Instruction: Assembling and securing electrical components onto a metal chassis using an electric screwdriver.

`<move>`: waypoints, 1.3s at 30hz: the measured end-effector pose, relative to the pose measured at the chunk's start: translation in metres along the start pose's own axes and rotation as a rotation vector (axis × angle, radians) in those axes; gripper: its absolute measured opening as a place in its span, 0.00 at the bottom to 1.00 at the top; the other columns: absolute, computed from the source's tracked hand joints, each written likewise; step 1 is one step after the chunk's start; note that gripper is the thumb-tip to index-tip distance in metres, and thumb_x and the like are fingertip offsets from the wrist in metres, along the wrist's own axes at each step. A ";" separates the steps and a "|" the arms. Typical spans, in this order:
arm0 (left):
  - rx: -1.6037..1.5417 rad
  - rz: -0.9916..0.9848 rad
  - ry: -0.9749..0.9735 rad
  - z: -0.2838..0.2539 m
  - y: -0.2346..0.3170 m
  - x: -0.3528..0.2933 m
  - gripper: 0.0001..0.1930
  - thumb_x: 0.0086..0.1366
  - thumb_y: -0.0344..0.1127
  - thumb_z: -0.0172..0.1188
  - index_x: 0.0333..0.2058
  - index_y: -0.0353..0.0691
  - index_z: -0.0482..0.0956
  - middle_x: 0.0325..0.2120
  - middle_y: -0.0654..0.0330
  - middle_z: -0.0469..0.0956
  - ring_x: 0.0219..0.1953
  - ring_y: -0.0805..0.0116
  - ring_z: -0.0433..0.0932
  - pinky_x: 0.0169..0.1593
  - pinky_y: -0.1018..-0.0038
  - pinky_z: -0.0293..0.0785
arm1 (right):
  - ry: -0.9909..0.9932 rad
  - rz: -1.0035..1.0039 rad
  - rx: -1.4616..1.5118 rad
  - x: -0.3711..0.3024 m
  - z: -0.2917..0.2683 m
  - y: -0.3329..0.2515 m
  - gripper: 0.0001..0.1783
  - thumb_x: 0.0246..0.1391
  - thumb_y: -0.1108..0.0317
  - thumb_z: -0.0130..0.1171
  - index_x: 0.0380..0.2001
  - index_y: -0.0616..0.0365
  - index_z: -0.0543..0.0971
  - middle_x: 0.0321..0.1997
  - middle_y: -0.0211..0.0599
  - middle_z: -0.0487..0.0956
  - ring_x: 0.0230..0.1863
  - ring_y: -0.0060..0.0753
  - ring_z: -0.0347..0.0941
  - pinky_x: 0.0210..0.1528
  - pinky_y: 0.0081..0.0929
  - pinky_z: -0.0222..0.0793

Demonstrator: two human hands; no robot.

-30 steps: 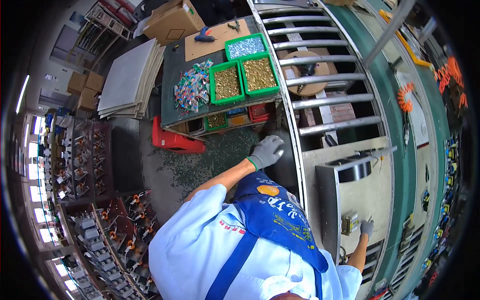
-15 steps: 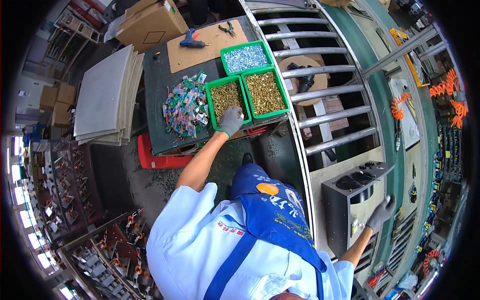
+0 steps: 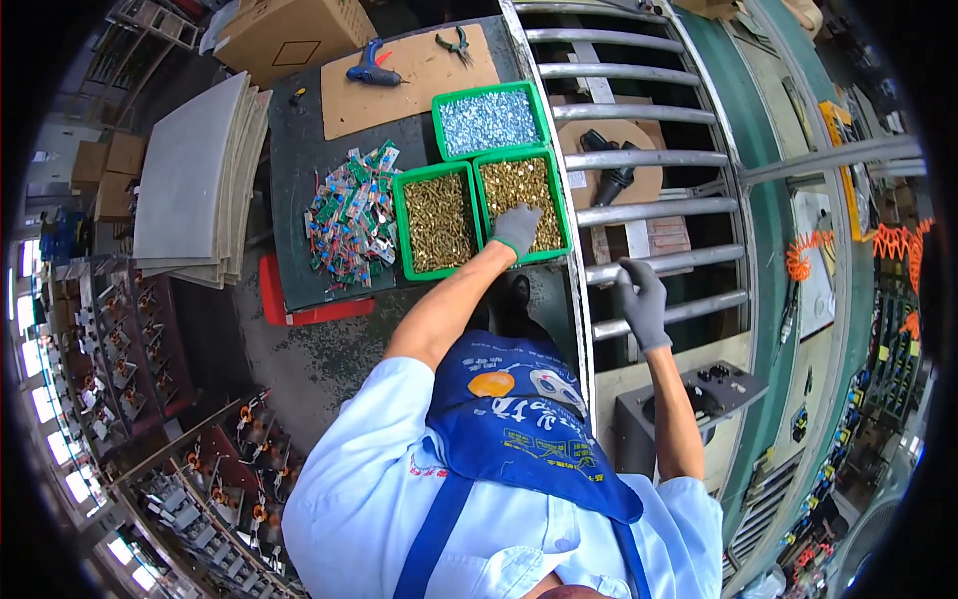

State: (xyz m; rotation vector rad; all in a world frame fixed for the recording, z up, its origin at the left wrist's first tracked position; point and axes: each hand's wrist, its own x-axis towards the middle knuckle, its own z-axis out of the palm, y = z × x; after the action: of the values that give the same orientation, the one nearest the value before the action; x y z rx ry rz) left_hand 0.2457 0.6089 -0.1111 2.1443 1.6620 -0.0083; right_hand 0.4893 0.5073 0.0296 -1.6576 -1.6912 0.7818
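Observation:
My left hand (image 3: 517, 230), in a grey glove, reaches into the right-hand green bin (image 3: 570, 225) of small brass-coloured parts (image 3: 514, 185). Its fingers are bent down at the parts, and what lies between them is hidden. Beside it stands another green bin (image 3: 403, 235), filled with thin brass-coloured pieces that look like screws (image 3: 439, 220). A third green bin (image 3: 437, 128) behind them holds small silvery parts (image 3: 489, 118). Over the near rollers my right hand (image 3: 644, 304), also gloved in grey, is raised with its fingers apart and nothing visible in it.
Small green circuit boards with wires (image 3: 351, 220) lie heaped left of the bins. A blue power tool (image 3: 374, 70) and pliers (image 3: 456, 45) rest on cardboard (image 3: 429, 105). The roller conveyor (image 3: 649, 210) runs along the right, with a dark grey box-shaped fixture (image 3: 639, 409) nearer me.
My left hand has moved right, from the bin of screw-like pieces into the neighbouring brass-parts bin. My right hand has come from beyond the grey fixture up and left, over the rollers.

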 end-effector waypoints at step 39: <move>-1.676 -0.680 -0.005 0.001 -0.006 -0.037 0.09 0.63 0.26 0.52 0.43 0.35 0.72 0.30 0.61 0.75 0.24 0.73 0.76 0.26 0.80 0.73 | -0.612 -0.295 -0.397 0.321 0.288 0.010 0.12 0.48 0.68 0.51 0.29 0.62 0.82 0.36 0.57 0.79 0.39 0.56 0.77 0.44 0.45 0.74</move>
State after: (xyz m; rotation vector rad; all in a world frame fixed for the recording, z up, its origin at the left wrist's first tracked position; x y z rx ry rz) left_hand 0.2305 0.5754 -0.1047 0.3250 1.3392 0.8249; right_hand 0.2689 0.8342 -0.1463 -1.4324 -2.5907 0.9047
